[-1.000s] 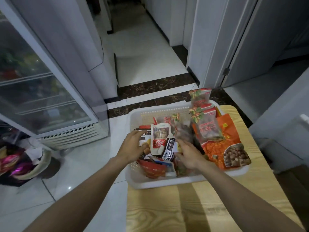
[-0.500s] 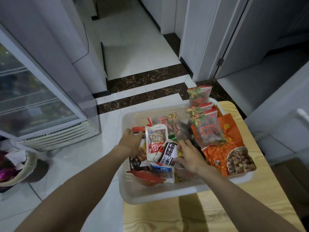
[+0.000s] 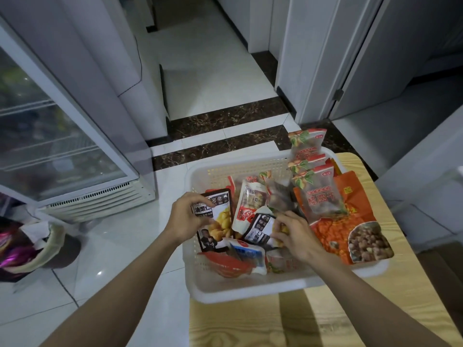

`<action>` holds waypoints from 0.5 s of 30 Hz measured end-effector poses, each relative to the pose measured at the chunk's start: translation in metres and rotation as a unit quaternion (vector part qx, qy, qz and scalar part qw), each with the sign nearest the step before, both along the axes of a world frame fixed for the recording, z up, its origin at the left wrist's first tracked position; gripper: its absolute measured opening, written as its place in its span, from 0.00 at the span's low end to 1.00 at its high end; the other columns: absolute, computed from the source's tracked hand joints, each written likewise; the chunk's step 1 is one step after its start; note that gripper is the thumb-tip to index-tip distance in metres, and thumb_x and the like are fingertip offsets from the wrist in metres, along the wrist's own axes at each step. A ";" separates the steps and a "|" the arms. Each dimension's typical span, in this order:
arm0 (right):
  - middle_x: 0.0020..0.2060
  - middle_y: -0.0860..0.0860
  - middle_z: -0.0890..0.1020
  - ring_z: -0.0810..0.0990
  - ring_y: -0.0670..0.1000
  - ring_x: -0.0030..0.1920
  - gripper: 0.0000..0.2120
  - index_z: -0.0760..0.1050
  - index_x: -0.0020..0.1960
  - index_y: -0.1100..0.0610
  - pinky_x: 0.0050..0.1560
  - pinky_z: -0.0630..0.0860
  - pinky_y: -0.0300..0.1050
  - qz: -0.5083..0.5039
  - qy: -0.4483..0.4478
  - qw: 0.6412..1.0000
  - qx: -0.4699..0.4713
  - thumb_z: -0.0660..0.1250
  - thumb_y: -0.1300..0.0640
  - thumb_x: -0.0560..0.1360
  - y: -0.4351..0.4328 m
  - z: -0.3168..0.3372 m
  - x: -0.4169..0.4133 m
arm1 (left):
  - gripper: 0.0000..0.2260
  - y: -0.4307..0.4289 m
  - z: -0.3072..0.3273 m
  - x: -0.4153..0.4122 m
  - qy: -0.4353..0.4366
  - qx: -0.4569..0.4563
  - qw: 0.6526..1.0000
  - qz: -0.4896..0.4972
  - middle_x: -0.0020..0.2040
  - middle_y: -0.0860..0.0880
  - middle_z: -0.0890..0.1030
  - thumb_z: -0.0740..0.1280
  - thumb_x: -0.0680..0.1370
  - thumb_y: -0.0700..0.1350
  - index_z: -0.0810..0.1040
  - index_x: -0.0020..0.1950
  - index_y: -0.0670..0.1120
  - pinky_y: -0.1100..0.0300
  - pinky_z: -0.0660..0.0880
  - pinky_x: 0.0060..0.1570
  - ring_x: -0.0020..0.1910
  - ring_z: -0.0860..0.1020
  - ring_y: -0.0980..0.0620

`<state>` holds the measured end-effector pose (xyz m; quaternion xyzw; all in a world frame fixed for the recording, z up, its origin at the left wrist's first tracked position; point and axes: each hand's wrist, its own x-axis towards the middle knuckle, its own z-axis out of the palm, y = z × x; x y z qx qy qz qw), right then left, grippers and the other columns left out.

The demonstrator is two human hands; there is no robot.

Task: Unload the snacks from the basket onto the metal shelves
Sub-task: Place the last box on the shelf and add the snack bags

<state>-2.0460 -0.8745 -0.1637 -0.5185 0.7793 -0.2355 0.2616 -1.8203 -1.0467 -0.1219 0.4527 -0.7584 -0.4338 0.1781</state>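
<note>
A wooden tabletop is lying under a white basket, which is holding a heap of snack packets. A big orange bag is lying along the basket's right side. At the basket's left side the left hand is gripping a dark chestnut packet by its upper edge, while the right hand is pinching a smaller dark packet at the basket's middle.

A white slotted basket holds jumbled snack packets, several standing upright at its right.
</note>
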 end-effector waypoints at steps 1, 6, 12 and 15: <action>0.43 0.43 0.73 0.76 0.47 0.45 0.13 0.71 0.38 0.53 0.48 0.75 0.41 -0.012 0.002 0.999 -0.031 0.73 0.65 0.72 0.001 0.002 -0.001 | 0.16 0.003 0.004 0.006 0.043 0.020 0.998 0.028 0.51 0.49 0.81 0.81 0.61 0.34 0.84 0.43 0.51 0.59 0.77 0.53 0.53 0.79 0.51; 0.38 0.47 0.77 0.77 0.50 0.40 0.08 0.75 0.39 0.57 0.40 0.71 0.45 -0.081 0.046 0.981 -0.171 0.71 0.65 0.74 0.000 0.034 -0.002 | 0.17 0.013 0.044 0.022 0.173 0.040 0.979 0.098 0.50 0.57 0.84 0.78 0.66 0.34 0.86 0.45 0.56 0.56 0.79 0.54 0.55 0.80 0.56; 0.43 0.43 0.81 0.81 0.42 0.40 0.04 0.82 0.48 0.54 0.39 0.80 0.38 -0.196 -0.119 0.936 -0.269 0.72 0.61 0.75 0.001 0.091 0.009 | 0.16 0.033 0.080 0.026 0.216 0.056 0.971 0.084 0.55 0.57 0.83 0.74 0.71 0.33 0.85 0.50 0.54 0.50 0.78 0.58 0.60 0.79 0.54; 0.45 0.42 0.82 0.80 0.50 0.30 0.07 0.82 0.52 0.51 0.29 0.79 0.45 -0.222 -0.229 0.914 -0.251 0.71 0.60 0.75 0.012 0.119 0.016 | 0.17 0.050 0.094 0.025 0.229 0.057 0.970 0.059 0.56 0.56 0.82 0.71 0.73 0.32 0.83 0.54 0.52 0.60 0.79 0.51 0.58 0.79 0.57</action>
